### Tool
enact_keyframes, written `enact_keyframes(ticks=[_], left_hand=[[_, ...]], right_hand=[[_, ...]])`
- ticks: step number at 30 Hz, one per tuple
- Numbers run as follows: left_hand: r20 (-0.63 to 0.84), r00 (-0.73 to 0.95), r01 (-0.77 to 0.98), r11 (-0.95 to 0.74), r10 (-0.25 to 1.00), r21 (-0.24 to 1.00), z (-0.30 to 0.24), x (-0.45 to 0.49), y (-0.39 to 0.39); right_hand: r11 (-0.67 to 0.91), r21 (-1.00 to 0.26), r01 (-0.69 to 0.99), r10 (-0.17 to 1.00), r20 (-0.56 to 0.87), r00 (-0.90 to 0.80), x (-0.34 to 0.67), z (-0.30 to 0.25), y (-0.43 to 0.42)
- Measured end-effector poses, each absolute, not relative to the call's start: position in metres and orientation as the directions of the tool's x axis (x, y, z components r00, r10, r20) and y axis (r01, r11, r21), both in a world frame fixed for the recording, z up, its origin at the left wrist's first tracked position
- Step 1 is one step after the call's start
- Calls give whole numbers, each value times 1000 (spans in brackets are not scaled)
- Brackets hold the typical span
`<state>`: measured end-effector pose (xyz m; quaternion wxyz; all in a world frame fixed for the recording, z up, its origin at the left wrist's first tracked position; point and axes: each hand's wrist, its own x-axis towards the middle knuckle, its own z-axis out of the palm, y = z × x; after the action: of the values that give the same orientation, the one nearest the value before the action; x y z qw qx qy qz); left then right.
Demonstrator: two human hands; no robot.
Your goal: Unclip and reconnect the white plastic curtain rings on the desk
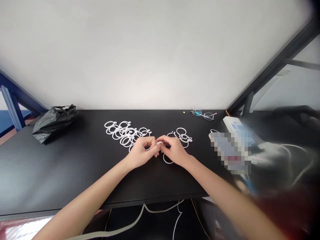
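My left hand [143, 151] and my right hand [173, 150] meet over the middle of the black table. Their fingertips pinch a small white ring [159, 143] between them, mostly hidden by the fingers. Left of the hands lies a loose pile of thin white rings [126, 140], each with a small knob or clasp. A smaller group of similar rings [185, 139] lies behind and beside my right hand. One more white ring [168, 162] shows just under the right fingers.
A crumpled black plastic bag [55, 121] sits at the back left. Eyeglasses [203, 114] lie near the wall. On the right are a white power strip [236, 126] and a blurred-out phone-like object [228, 151]. White cables [135, 222] hang below the table's front edge [130, 202].
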<state>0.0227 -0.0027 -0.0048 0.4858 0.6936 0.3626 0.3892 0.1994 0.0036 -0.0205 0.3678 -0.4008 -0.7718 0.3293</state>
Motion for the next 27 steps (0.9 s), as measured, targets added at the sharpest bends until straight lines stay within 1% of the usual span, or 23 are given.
enact_keyframes(ticks=[7, 14, 18, 22, 27], left_hand=[[160, 368, 123, -219, 916, 968, -2, 24, -3], [142, 386, 79, -186, 911, 979, -2, 24, -3], [125, 392, 81, -169, 912, 982, -2, 23, -4], [139, 414, 95, -195, 900, 976, -1, 23, -4], [166, 436, 153, -255, 885, 955, 0, 24, -5]], right_hand=[[490, -774, 401, 862, 361, -356, 199, -20, 4], [513, -751, 416, 855, 403, -327, 199, -21, 4], [526, -744, 411, 848, 423, -319, 199, -22, 3], [535, -740, 408, 843, 438, -312, 199, -23, 4], [530, -739, 416, 847, 435, -307, 199, -23, 4]])
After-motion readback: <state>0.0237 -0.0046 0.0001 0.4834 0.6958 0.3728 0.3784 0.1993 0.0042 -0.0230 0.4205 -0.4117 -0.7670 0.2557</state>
